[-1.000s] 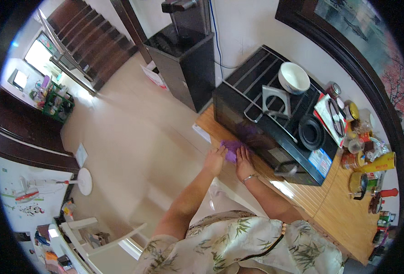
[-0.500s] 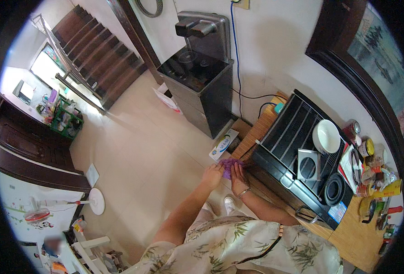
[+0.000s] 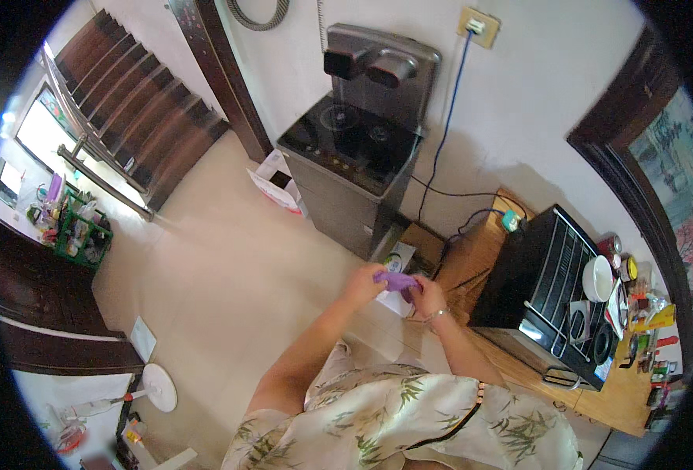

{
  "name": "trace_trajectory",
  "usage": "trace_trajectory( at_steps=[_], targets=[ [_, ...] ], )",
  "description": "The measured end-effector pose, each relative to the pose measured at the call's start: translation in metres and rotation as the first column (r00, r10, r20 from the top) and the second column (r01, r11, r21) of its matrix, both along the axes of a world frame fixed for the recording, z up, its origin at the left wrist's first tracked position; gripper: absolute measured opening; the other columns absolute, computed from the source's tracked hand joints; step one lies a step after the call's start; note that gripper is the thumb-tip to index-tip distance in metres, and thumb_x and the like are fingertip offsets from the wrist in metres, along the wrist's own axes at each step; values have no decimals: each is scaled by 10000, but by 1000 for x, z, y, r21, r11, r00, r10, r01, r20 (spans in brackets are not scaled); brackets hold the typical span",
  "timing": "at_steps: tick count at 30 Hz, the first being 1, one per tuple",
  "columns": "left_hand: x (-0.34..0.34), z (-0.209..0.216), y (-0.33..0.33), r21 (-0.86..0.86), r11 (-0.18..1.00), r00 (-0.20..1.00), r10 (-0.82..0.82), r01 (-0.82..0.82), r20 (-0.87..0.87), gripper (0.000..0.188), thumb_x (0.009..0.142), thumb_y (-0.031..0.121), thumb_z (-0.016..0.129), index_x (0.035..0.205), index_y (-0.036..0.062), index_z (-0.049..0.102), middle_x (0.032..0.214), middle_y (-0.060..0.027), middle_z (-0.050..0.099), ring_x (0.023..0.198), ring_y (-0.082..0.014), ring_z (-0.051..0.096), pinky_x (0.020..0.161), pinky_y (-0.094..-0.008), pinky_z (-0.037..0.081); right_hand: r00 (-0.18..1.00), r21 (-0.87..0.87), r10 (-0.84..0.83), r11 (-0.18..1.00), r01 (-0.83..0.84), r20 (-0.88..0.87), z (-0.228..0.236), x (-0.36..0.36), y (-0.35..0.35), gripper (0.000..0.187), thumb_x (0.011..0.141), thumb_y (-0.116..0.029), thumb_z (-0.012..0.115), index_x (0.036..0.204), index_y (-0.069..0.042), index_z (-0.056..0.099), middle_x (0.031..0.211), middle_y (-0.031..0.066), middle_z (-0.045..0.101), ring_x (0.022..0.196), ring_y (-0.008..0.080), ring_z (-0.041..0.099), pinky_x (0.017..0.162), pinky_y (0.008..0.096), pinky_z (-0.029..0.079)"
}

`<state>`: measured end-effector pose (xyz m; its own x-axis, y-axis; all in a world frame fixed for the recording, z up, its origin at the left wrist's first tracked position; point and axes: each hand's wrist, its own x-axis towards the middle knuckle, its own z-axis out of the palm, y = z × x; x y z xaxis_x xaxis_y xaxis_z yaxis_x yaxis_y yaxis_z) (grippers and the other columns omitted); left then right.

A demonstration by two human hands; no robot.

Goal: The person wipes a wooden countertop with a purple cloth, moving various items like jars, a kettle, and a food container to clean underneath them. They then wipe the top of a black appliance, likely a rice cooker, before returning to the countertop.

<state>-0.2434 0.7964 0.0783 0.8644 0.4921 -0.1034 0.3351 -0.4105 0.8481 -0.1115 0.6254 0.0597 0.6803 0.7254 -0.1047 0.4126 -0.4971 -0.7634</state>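
Note:
A purple cloth (image 3: 396, 280) is stretched between my two hands, in front of my body and above the floor. My left hand (image 3: 364, 285) grips its left end, fingers closed on the fabric. At the other end my right hand (image 3: 427, 298), with a bracelet at the wrist, pinches the cloth. Behind and below the cloth a white box (image 3: 397, 257) partly shows. To the right of my right hand stands a black oven (image 3: 511, 282) on a wooden table (image 3: 472, 251).
A grey and black tea-bar water dispenser (image 3: 354, 157) stands against the wall ahead. A white bowl (image 3: 597, 278) rests on the oven's rack, near several jars. A white paper bag (image 3: 278, 182) sits on the floor beside the dispenser. Stairs (image 3: 131, 94) rise at the far left.
The cloth was bunched under both hands beside the oven; now it is lifted and spread between them. The view has shifted, and the dispenser appears larger.

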Motion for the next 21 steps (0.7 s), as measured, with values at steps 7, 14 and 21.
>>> trace_trajectory(
  at_steps=[7, 14, 21],
  targets=[
    [-7, 42, 148, -815, 550, 912, 405, -183, 69, 362, 798, 34, 646, 1158, 9, 622, 1044, -67, 654, 951, -196, 622, 827, -308, 506, 970, -55, 216, 973, -223, -111, 77, 16, 157, 281, 851, -143, 646, 1116, -50, 653, 1025, 187, 681, 934, 327, 655, 821, 370, 508],
    [16, 30, 237, -322, 918, 919, 315, -232, 238, 454, 750, -62, 487, 1176, 9, 628, 1111, -113, 661, 1034, -218, 620, 934, -304, 459, 955, 19, 296, 955, -296, -10, 73, 23, 243, 376, 858, -85, 587, 1234, -80, 589, 1094, 185, 666, 995, 340, 641, 862, 384, 505],
    [97, 109, 311, -41, 981, 876, 186, -188, 445, 426, 809, -49, 514, 1224, 6, 592, 1195, -181, 631, 1126, -267, 599, 997, -322, 424, 904, 448, -87, 885, -123, 419, 99, 73, 320, 506, 808, 51, 570, 1289, -105, 557, 1236, 181, 599, 1114, 350, 585, 953, 403, 479]
  ],
)
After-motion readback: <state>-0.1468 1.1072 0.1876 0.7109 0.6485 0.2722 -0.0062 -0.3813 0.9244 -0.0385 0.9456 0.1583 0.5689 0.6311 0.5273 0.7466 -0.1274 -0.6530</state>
